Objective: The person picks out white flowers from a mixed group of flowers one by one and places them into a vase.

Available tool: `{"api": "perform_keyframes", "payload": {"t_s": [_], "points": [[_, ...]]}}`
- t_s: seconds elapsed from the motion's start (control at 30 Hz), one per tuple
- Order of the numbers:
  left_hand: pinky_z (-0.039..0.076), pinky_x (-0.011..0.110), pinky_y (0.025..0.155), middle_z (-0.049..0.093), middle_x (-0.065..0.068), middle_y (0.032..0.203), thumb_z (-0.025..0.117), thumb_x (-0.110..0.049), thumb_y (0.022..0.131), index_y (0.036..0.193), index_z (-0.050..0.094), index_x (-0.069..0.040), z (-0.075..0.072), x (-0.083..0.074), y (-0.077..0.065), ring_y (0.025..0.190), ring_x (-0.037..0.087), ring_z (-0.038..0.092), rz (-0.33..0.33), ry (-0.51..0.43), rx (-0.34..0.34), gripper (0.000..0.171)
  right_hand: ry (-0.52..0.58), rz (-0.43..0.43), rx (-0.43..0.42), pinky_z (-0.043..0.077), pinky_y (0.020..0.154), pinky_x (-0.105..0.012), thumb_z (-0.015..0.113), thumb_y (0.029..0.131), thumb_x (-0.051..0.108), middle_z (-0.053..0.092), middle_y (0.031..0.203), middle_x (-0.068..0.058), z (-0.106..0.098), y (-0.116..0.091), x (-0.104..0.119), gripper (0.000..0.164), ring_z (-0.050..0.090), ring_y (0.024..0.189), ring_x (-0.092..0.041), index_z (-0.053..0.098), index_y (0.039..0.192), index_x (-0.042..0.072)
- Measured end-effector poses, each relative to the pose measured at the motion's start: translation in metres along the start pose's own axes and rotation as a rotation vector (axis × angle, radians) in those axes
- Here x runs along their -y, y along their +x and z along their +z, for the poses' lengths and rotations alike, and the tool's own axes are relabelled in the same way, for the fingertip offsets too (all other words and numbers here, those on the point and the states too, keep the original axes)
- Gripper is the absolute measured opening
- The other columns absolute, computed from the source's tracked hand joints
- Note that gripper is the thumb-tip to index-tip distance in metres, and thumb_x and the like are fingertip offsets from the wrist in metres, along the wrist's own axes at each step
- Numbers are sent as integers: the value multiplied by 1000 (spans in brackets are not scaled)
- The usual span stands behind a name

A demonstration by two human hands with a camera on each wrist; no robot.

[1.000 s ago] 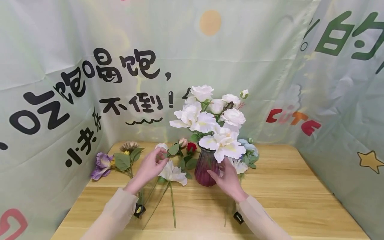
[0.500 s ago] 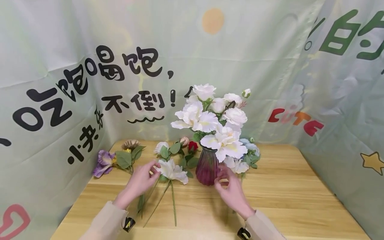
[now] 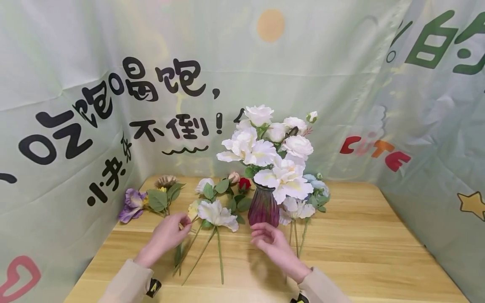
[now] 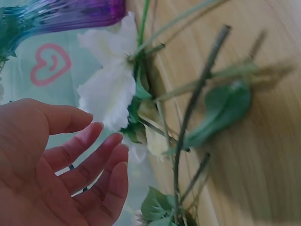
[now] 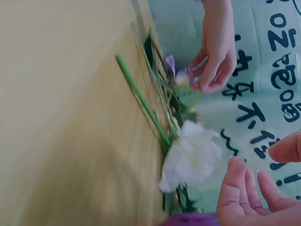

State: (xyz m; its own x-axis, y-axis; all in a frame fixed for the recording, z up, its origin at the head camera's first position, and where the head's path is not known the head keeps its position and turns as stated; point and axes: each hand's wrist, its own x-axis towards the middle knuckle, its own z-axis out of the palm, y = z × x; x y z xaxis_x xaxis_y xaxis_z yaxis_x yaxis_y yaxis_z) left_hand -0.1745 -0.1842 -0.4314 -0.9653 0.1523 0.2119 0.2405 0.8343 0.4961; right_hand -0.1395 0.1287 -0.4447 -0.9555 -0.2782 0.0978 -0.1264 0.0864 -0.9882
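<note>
Head: hands shifted leftward, seemingly relaxed.

Black, yellow-marked devices sit beside beige sleeves.

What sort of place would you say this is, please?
Probably a makeshift flower-arranging corner: a wooden table with printed cloth hung behind it, a vase of white flowers standing there, and loose flowers lying around.
</note>
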Motion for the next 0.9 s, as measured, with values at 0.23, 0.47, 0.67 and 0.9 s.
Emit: {"api": "perform_keyframes", "payload": {"t_s": [0.23,0.47,0.67,0.9], "points": [[51,37,62,66,2,88,68,-13,82,80,62,-16,4,14,1,72,15,57,-6,106,-5,7,58,59,73,54,83,-40,61,81,-1,58,108,-19,14,0,-4,39,60,95,-36,51,119,-4],[52,44,74,63,10,93,67,-9,82,87,68,-8,11,16,8,85,26,60,52,142,6,5,49,55,86,54,82,-40,61,82,0,56,111,-26,19,1,-5,38,60,94,-37,51,118,-4],[52,45,73,64,11,91,65,-6,83,89,70,-3,20,16,16,83,27,60,42,141,66,8,45,55,84,54,79,-32,61,82,0,56,112,-26,18,1,-6,40,59,95,-38,49,120,-7],[50,40,62,64,6,72,62,-3,83,74,68,-6,29,20,21,67,23,58,55,172,95,11,38,56,83,53,77,-27,62,82,2,57,111,-24,16,0,-7,39,60,94,-36,51,119,-3]]}}
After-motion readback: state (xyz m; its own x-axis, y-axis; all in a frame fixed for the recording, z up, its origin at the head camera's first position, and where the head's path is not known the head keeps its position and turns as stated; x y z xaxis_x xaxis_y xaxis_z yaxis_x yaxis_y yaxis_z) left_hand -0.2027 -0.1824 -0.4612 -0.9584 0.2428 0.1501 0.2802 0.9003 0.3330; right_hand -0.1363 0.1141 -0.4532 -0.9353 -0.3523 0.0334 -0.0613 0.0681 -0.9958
